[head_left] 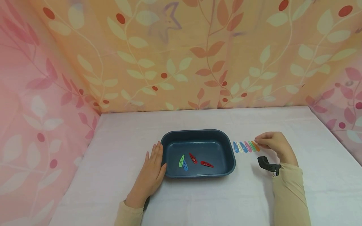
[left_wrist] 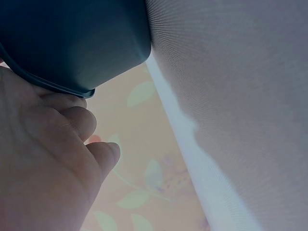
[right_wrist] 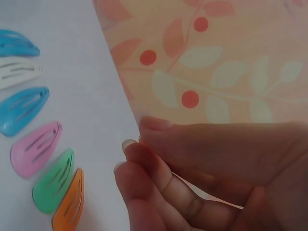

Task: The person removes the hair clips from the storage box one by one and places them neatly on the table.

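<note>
A dark blue plastic tray (head_left: 198,174) sits mid-table, with a green hair clip (head_left: 181,160), a blue hair clip (head_left: 185,165) and two red hair clips (head_left: 193,158) inside. My left hand (head_left: 151,174) rests against its left wall, fingers extended; the left wrist view shows fingertips under the rim. To the tray's right lies a row of snap clips: blue, white, another blue, pink (right_wrist: 36,149), green (right_wrist: 54,182) and orange (right_wrist: 69,202). My right hand (head_left: 275,145) hovers beside the orange end, fingers loosely bent, thumb near the fingertips. Nothing shows between them.
A white cloth (head_left: 195,201) covers the table. Patterned fabric (head_left: 181,62) hangs behind it and along both sides. On the right wrist is a black strapped device (head_left: 268,165).
</note>
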Demonstrator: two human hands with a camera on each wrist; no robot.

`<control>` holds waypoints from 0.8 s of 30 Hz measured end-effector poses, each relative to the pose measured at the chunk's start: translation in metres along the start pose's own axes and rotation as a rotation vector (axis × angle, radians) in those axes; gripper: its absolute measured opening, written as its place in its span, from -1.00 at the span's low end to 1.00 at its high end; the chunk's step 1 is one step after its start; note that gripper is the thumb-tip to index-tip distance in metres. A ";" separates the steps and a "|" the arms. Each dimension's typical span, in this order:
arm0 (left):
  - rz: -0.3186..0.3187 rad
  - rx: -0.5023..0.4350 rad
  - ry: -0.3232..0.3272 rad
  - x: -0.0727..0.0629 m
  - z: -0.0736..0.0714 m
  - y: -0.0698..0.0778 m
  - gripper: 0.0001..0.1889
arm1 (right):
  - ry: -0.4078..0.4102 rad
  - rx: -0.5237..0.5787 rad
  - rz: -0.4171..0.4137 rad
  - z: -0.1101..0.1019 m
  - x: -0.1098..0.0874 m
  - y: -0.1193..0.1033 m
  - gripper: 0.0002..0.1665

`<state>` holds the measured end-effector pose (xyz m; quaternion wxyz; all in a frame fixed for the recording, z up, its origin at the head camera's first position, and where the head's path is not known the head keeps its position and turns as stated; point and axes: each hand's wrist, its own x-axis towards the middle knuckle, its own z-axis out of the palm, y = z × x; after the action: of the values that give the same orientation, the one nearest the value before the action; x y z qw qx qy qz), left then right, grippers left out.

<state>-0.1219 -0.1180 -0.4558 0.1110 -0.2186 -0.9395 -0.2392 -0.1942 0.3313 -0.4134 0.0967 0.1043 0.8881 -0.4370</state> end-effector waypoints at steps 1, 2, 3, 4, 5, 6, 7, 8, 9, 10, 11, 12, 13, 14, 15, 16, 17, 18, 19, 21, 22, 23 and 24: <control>0.001 0.000 0.001 0.000 0.000 0.000 -0.32 | 0.002 0.001 -0.011 0.001 0.000 -0.001 -0.59; 0.002 0.001 0.003 0.000 0.000 0.000 -0.32 | 0.003 0.001 -0.023 0.001 -0.001 -0.003 -0.59; 0.003 0.001 0.004 0.000 0.001 0.000 -0.32 | 0.002 -0.004 -0.035 0.002 -0.002 -0.004 -0.59; 0.004 0.000 0.005 0.000 0.001 0.000 -0.32 | 0.001 -0.006 -0.043 0.003 -0.002 -0.006 -0.58; 0.004 0.001 0.006 0.000 0.001 -0.001 -0.32 | 0.001 -0.005 -0.048 0.003 -0.003 -0.007 -0.58; 0.004 0.001 0.006 0.000 0.001 -0.001 -0.32 | 0.001 -0.006 -0.055 0.004 -0.005 -0.010 -0.58; 0.003 -0.001 0.005 0.000 0.001 -0.001 -0.32 | 0.002 -0.015 -0.069 0.005 -0.007 -0.013 -0.56; 0.003 -0.002 0.006 0.000 0.001 -0.001 -0.32 | 0.001 -0.018 -0.079 0.005 -0.008 -0.015 -0.56; 0.003 -0.003 0.005 0.000 0.002 -0.001 -0.32 | 0.001 -0.019 -0.088 0.006 -0.009 -0.018 -0.56; 0.002 -0.003 0.004 0.000 0.002 -0.001 -0.32 | 0.001 -0.018 -0.094 0.006 -0.011 -0.020 -0.56; 0.002 -0.003 0.004 0.000 0.002 -0.001 -0.32 | 0.000 -0.020 -0.103 0.007 -0.012 -0.023 -0.56; 0.003 -0.004 0.004 0.000 0.002 -0.001 -0.32 | -0.002 -0.020 -0.111 0.007 -0.013 -0.025 -0.57; 0.003 -0.004 0.005 0.000 0.002 -0.001 -0.32 | -0.005 -0.022 -0.118 0.008 -0.013 -0.027 -0.57; 0.004 -0.004 0.005 0.000 0.002 -0.001 -0.32 | -0.007 -0.027 -0.125 0.009 -0.014 -0.029 -0.58; 0.005 -0.004 0.005 0.000 0.002 -0.001 -0.32 | -0.010 -0.027 -0.131 0.009 -0.015 -0.031 -0.58; 0.005 -0.005 0.006 0.000 0.002 -0.001 -0.32 | -0.015 -0.027 -0.136 0.010 -0.015 -0.033 -0.58; 0.006 -0.006 0.007 0.000 0.002 -0.001 -0.32 | -0.020 -0.025 -0.147 0.011 -0.016 -0.035 -0.58; 0.005 -0.008 0.006 0.000 0.002 -0.001 -0.32 | -0.022 -0.021 -0.157 0.012 -0.017 -0.037 -0.58; 0.005 -0.008 0.006 0.000 0.001 -0.001 -0.32 | -0.024 -0.019 -0.168 0.013 -0.018 -0.039 -0.58; 0.004 -0.009 0.004 0.000 0.001 -0.001 -0.32 | -0.026 -0.012 -0.192 0.015 -0.020 -0.043 -0.59; 0.004 -0.008 0.005 0.000 0.001 -0.001 -0.32 | -0.027 -0.011 -0.203 0.016 -0.020 -0.044 -0.60; 0.004 -0.008 0.005 0.000 0.001 -0.001 -0.32 | -0.028 -0.010 -0.215 0.017 -0.021 -0.046 -0.61; 0.003 -0.007 0.005 0.000 0.001 -0.001 -0.32 | -0.029 -0.008 -0.224 0.018 -0.021 -0.047 -0.62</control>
<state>-0.1228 -0.1183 -0.4566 0.1129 -0.2199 -0.9380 -0.2431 -0.1851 0.2867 -0.3828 0.0607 -0.0024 0.8945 -0.4429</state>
